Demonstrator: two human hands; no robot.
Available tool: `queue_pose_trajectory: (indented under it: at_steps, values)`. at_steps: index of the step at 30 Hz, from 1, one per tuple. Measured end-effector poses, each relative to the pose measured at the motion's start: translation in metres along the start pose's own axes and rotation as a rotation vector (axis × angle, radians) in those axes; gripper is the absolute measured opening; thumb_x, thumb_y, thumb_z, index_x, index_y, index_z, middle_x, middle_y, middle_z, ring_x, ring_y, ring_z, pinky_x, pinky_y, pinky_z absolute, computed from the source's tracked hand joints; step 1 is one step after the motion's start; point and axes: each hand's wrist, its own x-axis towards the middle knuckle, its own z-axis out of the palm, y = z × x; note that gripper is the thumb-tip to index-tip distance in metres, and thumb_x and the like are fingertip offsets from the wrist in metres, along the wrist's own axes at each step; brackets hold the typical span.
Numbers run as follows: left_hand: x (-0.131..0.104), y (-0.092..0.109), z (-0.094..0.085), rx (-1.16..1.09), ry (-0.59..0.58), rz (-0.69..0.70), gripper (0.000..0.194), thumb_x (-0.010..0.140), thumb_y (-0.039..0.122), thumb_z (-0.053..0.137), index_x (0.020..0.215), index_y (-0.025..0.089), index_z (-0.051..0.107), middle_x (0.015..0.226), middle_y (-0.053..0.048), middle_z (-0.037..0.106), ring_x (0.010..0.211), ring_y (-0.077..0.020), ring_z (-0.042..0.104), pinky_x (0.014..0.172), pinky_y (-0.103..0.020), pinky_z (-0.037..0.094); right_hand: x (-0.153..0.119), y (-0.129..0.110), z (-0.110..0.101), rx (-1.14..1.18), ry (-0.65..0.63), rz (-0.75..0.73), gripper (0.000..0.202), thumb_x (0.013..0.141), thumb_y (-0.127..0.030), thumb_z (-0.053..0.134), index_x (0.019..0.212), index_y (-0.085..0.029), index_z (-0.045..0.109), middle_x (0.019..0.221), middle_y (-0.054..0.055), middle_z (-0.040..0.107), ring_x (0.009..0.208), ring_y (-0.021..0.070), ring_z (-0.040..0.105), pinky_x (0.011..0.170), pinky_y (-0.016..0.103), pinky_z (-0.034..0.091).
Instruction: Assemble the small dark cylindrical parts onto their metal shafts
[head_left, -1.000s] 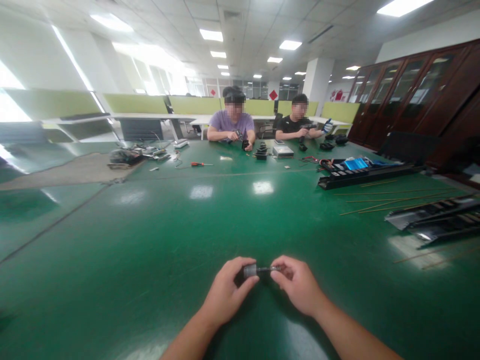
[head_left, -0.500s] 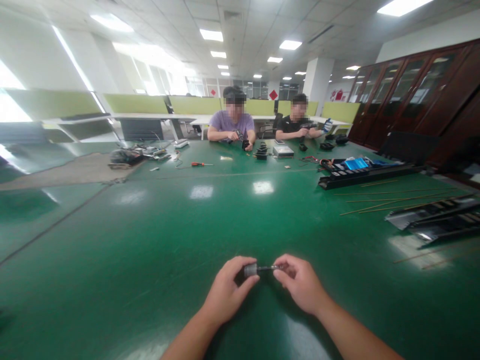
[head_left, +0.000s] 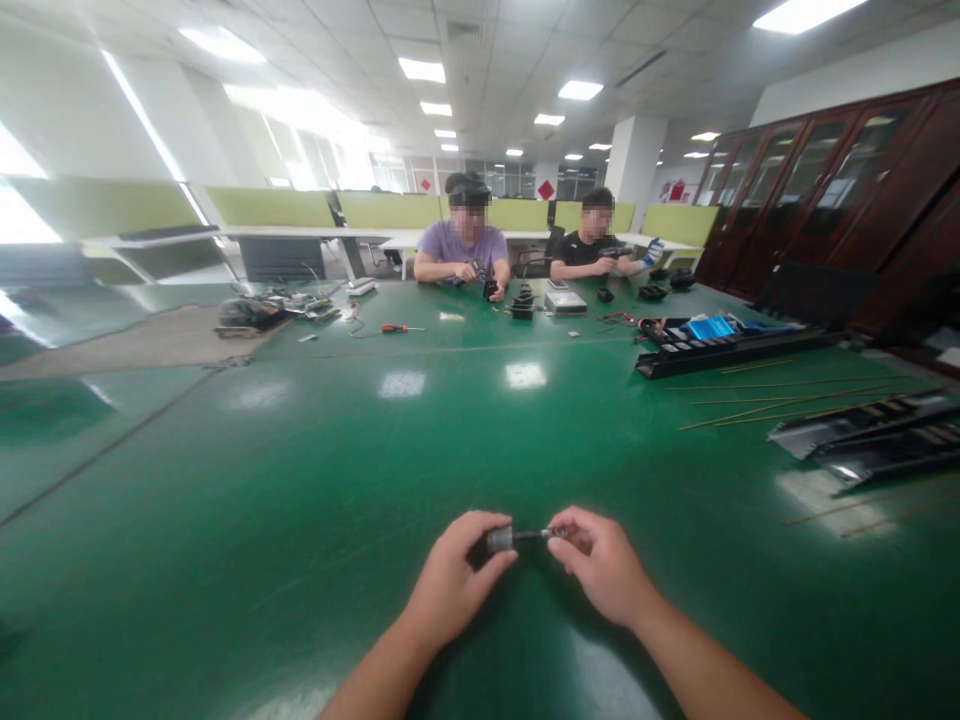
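Observation:
A grey cylindrical part (head_left: 500, 540) with a thin dark shaft (head_left: 529, 536) lies level just above the green table (head_left: 360, 450). My left hand (head_left: 457, 575) grips the cylinder between thumb and fingers. At the shaft's right end, my right hand (head_left: 604, 560) pinches the tip with thumb and forefinger. Small details at that tip are blurred and partly covered by the fingers.
Across the table sit two people (head_left: 463, 245) (head_left: 596, 245) handling dark parts. A red screwdriver (head_left: 401, 328) lies far ahead. Black metal channels (head_left: 720, 350) and thin rods (head_left: 787, 405) are at the right; assorted parts (head_left: 277, 308) are at the far left.

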Motion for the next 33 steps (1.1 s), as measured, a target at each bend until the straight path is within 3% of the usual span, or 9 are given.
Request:
queue_pose_trajectory:
  at_steps: [10, 15, 20, 24, 29, 33]
  values:
    - [0.003, 0.002, -0.001, 0.009, 0.037, -0.017, 0.025, 0.085, 0.034, 0.066, 0.109, 0.024, 0.068, 0.104, -0.007, 0.069, 0.096, -0.0231, 0.064, 0.089, -0.037, 0.051, 0.000, -0.004, -0.003, 0.023, 0.012, 0.001, 0.014, 0.084, -0.029, 0.063, 0.090, -0.018, 0.068, 0.069, 0.001, 0.064, 0.061, 0.0158, 0.059, 0.058, 0.026, 0.045]
    - [0.008, -0.005, -0.005, -0.050, 0.185, -0.169, 0.033, 0.084, 0.043, 0.066, 0.108, 0.021, 0.068, 0.101, -0.006, 0.070, 0.088, -0.0227, 0.065, 0.084, -0.036, 0.051, -0.002, -0.003, 0.001, 0.074, -0.025, -0.007, 0.018, 0.087, -0.032, 0.062, 0.093, -0.017, 0.066, 0.071, 0.001, 0.063, 0.060, 0.0145, 0.057, 0.058, 0.025, 0.045]
    - [0.015, -0.012, -0.012, -0.286, 0.356, -0.366, 0.055, 0.082, 0.054, 0.066, 0.119, 0.014, 0.065, 0.093, -0.007, 0.071, 0.079, -0.0201, 0.066, 0.075, -0.032, 0.053, -0.001, 0.002, 0.007, 0.145, -0.082, -0.006, 0.032, 0.095, -0.044, 0.052, 0.083, -0.016, 0.060, 0.064, -0.001, 0.058, 0.054, 0.0120, 0.054, 0.056, 0.024, 0.043]
    - [0.015, -0.014, -0.020, -0.551, 0.470, -0.463, 0.068, 0.070, 0.054, 0.078, 0.119, 0.009, 0.064, 0.100, -0.010, 0.071, 0.080, -0.0196, 0.068, 0.076, -0.031, 0.055, 0.002, 0.003, 0.008, 0.139, -0.083, -0.011, 0.039, 0.096, -0.049, 0.047, 0.080, -0.016, 0.059, 0.062, -0.002, 0.058, 0.052, 0.0115, 0.054, 0.054, 0.023, 0.042]
    - [0.007, -0.013, -0.052, -0.651, 0.536, -0.466, 0.068, 0.056, 0.047, 0.090, 0.108, 0.013, 0.063, 0.106, -0.012, 0.072, 0.093, -0.0218, 0.070, 0.084, -0.029, 0.056, 0.002, 0.002, 0.010, 0.133, -0.100, -0.021, 0.038, 0.097, -0.049, 0.048, 0.082, -0.016, 0.059, 0.061, -0.002, 0.058, 0.051, 0.0109, 0.053, 0.053, 0.022, 0.041]
    - [-0.019, -0.016, -0.098, -0.341, 0.554, -0.495, 0.072, 0.053, 0.061, 0.085, 0.108, 0.019, 0.066, 0.108, -0.009, 0.074, 0.110, -0.0287, 0.066, 0.094, -0.038, 0.055, 0.001, 0.002, 0.012, 0.126, -0.128, -0.039, 0.036, 0.097, -0.047, 0.047, 0.082, -0.016, 0.060, 0.062, -0.002, 0.058, 0.051, 0.0103, 0.052, 0.053, 0.021, 0.040]
